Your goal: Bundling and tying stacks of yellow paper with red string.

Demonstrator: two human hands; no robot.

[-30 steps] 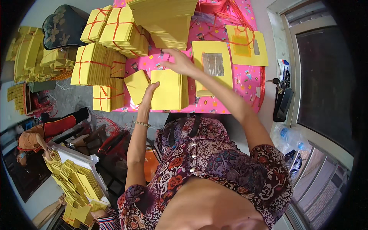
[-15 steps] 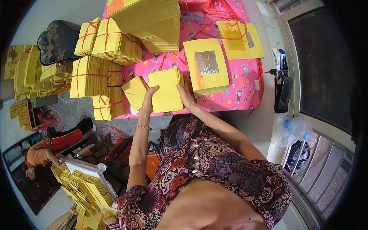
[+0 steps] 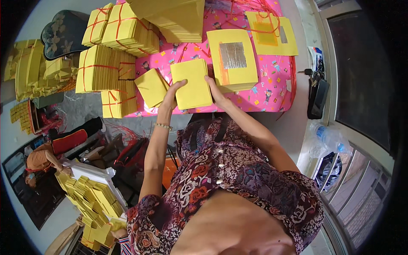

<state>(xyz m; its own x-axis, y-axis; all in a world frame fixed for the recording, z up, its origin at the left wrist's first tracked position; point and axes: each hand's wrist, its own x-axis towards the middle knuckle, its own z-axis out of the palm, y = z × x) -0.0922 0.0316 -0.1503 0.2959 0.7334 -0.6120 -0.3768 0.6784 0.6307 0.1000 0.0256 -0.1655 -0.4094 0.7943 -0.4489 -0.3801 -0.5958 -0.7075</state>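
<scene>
Between my two hands is a squared stack of yellow paper (image 3: 191, 85), its top sheet plain. My left hand (image 3: 173, 94) grips its left edge, thumb on top and fingers out of sight beneath. My right hand (image 3: 216, 90) presses the right edge, the thumb near the corner. Left of it lies another small stack of yellow paper (image 3: 148, 87), turned askew on the pink patterned tabletop (image 3: 261, 80). Just to the right is a thicker stack of yellow sheets with a silver foil square and an orange strip (image 3: 247, 70).
Red-tied yellow bundles (image 3: 95, 70) line the table's left side, with a tall paper stack (image 3: 182, 25) behind. Red ribbon (image 3: 272, 12) lies over foil sheets at the far right. Keys (image 3: 316, 76) rest on the right ledge. Other people's hands (image 3: 63, 170) are at a lower-left table.
Both hands keep hold of the paper stack, which has shifted a little to the right and turned slightly. The whole view has tilted, so the table sits higher in the picture.
</scene>
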